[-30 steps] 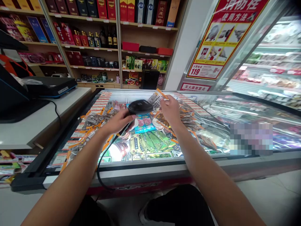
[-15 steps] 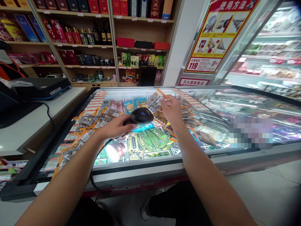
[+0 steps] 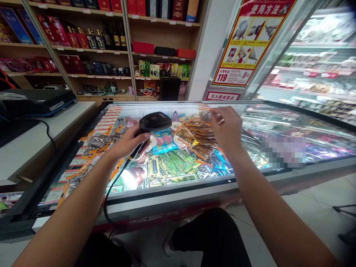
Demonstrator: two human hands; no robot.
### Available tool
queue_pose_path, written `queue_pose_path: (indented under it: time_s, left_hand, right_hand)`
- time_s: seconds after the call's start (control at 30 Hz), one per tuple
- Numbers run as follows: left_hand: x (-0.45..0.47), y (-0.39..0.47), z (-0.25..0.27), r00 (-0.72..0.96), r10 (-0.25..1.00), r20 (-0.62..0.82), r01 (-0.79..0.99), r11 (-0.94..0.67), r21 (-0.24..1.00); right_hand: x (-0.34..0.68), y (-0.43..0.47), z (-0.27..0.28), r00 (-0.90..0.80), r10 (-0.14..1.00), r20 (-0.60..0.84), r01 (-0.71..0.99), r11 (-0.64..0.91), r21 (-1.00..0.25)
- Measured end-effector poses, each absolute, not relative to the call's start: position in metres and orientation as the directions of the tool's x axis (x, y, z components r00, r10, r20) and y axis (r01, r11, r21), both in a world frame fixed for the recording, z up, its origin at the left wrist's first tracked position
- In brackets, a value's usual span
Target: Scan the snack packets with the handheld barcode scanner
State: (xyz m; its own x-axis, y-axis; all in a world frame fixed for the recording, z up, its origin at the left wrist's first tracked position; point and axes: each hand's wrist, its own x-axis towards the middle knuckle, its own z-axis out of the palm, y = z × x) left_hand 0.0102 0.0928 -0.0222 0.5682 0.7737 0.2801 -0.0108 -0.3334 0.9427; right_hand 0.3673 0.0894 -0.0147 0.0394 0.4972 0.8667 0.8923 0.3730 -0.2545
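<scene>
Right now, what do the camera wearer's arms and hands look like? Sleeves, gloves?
Left forearm and right forearm: bare, no sleeves in view. Left hand and right hand: no gloves; no watch or band visible. Black trousers below.

Grocery shop, wooden shelves point(image 3: 164, 35) lined with bottles point(image 3: 119, 39) and gift boxes point(image 3: 143, 47), price tags point(image 3: 154, 20) along their edges, glass-topped chest freezer point(image 3: 167, 200) with packaged food point(image 3: 178, 161) inside, brightly lit display shelving point(image 3: 308, 63) at right, handheld barcode scanner point(image 3: 155, 121)
</scene>
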Motion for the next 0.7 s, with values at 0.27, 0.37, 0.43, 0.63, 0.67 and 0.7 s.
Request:
queue_pose_path:
  time_s: [0.27, 0.37, 0.43, 0.63, 0.67, 0.7]
  left_hand:
    - [0.007, 0.094, -0.013, 0.366, 0.868, 0.335, -0.131, -0.309, 0.942]
    - [0.005, 0.094, -0.004, 0.217, 0.904, 0.368, -0.188, -0.331, 0.925]
    - [0.003, 0.095, 0.001, 0.112, 0.93, 0.351, -0.227, -0.32, 0.92]
    - [-0.004, 0.105, 0.003, -0.283, 0.937, 0.204, -0.348, -0.299, 0.888]
    - [-0.005, 0.106, 0.002, -0.321, 0.929, 0.185, -0.358, -0.3, 0.884]
    - [-0.006, 0.108, 0.002, -0.343, 0.924, 0.168, -0.364, -0.296, 0.883]
  right_hand:
    - [0.394, 0.089, -0.041, -0.2, 0.613, 0.764, 0.863, 0.48, -0.159]
    - [0.358, 0.08, -0.037, -0.19, 0.571, 0.799, 0.843, 0.512, -0.165]
    - [0.322, 0.077, -0.036, -0.223, 0.569, 0.792, 0.797, 0.574, -0.188]
    - [0.196, 0.119, -0.058, -0.471, 0.774, 0.424, 0.688, 0.623, -0.372]
    - [0.18, 0.132, -0.063, -0.484, 0.789, 0.38, 0.683, 0.611, -0.4]
    - [0.165, 0.146, -0.067, -0.468, 0.813, 0.348, 0.688, 0.582, -0.435]
